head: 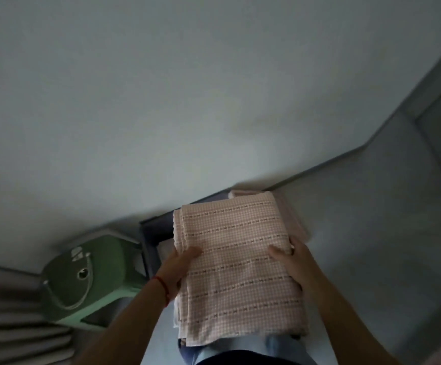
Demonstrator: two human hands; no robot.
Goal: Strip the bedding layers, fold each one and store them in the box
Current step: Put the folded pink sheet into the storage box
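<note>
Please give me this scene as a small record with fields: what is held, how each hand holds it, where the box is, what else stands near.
held item: folded pink checked bedding, carried flat over the box
left hand: left hand grips the left edge, thumb on top
right hand: right hand grips the right edge, thumb on top
box: dark box on the floor by the wall, mostly hidden under the bedding
nearby: green stool to the left

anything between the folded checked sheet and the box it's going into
Nothing visible blocks it. Both hands, left hand and right hand, hold the folded checked sheet over the dark box by the wall. The sheet hides most of the opening; pale folded fabric shows past its far edge.
</note>
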